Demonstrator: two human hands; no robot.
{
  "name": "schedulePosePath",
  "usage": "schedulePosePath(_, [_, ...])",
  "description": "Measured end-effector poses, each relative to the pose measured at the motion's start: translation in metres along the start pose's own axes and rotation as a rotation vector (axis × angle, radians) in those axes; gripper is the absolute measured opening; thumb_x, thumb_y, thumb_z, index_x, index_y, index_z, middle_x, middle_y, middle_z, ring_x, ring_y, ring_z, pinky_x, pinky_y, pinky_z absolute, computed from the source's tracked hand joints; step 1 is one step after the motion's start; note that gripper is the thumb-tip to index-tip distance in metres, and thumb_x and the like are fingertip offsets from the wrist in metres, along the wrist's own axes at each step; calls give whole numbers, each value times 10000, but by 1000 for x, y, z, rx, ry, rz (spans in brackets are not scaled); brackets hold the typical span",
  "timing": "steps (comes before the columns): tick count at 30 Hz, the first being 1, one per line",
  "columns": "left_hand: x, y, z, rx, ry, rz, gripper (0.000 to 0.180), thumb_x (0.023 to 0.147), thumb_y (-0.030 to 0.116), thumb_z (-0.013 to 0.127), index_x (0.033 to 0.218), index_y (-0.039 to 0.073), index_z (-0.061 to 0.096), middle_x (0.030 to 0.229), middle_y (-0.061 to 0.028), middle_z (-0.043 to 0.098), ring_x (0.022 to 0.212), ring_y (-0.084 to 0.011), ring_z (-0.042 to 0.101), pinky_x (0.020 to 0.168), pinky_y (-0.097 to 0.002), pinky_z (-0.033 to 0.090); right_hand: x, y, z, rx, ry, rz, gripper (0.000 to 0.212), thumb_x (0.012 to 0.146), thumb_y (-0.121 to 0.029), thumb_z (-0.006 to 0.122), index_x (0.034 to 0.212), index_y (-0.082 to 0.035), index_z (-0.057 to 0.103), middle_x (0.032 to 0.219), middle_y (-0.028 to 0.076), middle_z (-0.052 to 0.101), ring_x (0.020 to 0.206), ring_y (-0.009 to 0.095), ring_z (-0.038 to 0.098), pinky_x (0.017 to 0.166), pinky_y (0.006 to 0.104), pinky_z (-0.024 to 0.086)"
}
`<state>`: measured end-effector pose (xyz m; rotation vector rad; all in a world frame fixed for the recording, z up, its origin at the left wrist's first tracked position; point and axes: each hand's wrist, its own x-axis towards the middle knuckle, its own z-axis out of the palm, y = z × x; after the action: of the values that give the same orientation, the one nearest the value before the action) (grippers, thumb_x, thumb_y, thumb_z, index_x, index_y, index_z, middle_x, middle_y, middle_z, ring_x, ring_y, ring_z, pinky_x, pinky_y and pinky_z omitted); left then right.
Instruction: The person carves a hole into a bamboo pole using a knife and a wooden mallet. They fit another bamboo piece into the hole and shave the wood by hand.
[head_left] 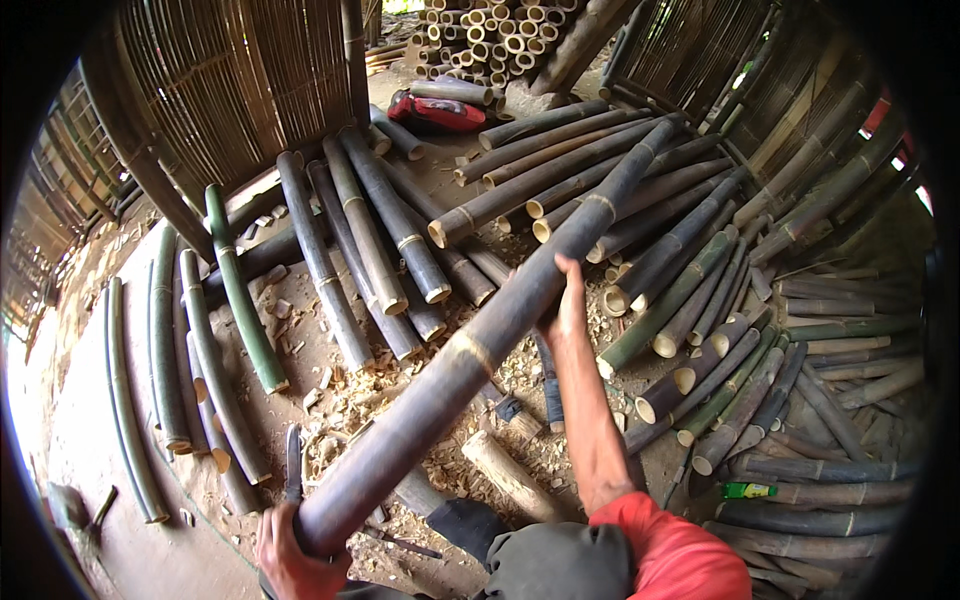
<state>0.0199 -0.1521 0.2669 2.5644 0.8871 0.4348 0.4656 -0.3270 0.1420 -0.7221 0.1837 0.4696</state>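
Note:
A long dark bamboo pole (425, 400) lies slantwise across my front, its near end low at the left and its far end up to the right. My left hand (290, 558) grips the near end. Farther up, my right hand (568, 305) holds the pole from its right side, thumb showing along it and the other fingers mostly hidden behind. Just beyond my left hand is a knife blade (293, 460) pointing away from me. A second dark blade (400, 543) lies on the ground right of that hand. Below the pole rests a short pale log (510, 475).
Cut bamboo poles lie at the left (240, 290), with more fanned out at the right (680, 230). Shorter pieces (850, 330) pile up far right. Wood shavings (350, 400) cover the ground. A red bag (440, 113) sits at the back, before stacked bamboo (500, 40).

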Motion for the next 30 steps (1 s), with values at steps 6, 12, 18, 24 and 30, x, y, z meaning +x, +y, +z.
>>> schedulePosePath(6, [110, -4, 77, -30, 2, 71, 515, 601, 77, 820, 1064, 15, 603, 986, -182, 638, 983, -390, 633, 880, -482, 525, 85, -13, -12, -199, -81, 16, 479, 857, -377, 768, 1234, -115, 629, 1190, 67, 673, 1087, 229, 658, 961, 467, 548])
schedulePosePath(12, [196, -29, 208, -140, -189, 90, 362, 712, 61, 740, 1046, -7, 618, 994, -218, 666, 974, -408, 679, 855, -493, 556, 13, 9, -50, -665, 40, -36, 394, 972, -310, 687, 1291, -89, 617, 1172, 67, 675, 1064, 192, 666, 880, 436, 561])
schedulePosePath(18, [243, -8, 263, -195, 93, 273, 473, 645, 126, 822, 1057, 15, 616, 995, -198, 654, 961, -416, 618, 906, -480, 491, -108, 14, -120, -1096, 51, 346, 316, 998, -250, 664, 1252, -62, 645, 1057, 50, 704, 907, 161, 698, 775, 335, 581])
schedulePosePath(24, [282, -88, 242, -901, 33, -118, 684, 823, 295, 854, 1353, -49, 593, 1323, -251, 661, 1188, -364, 665, 1028, -471, 552, -163, 8, -109, -1748, -191, 101, 348, 948, -192, 707, 1220, 13, 637, 1035, 121, 714, 938, 213, 700, 848, 363, 553])
schedulePosePath(30, [245, -174, 135, -721, 56, -12, 432, 807, 307, 883, 1054, -34, 784, 931, -100, 756, 782, -175, 689, 743, -346, 563, -228, -1, -95, -2334, -595, 469, 489, 930, -234, 714, 1315, 47, 605, 1153, 264, 715, 1083, 354, 712, 984, 456, 545])
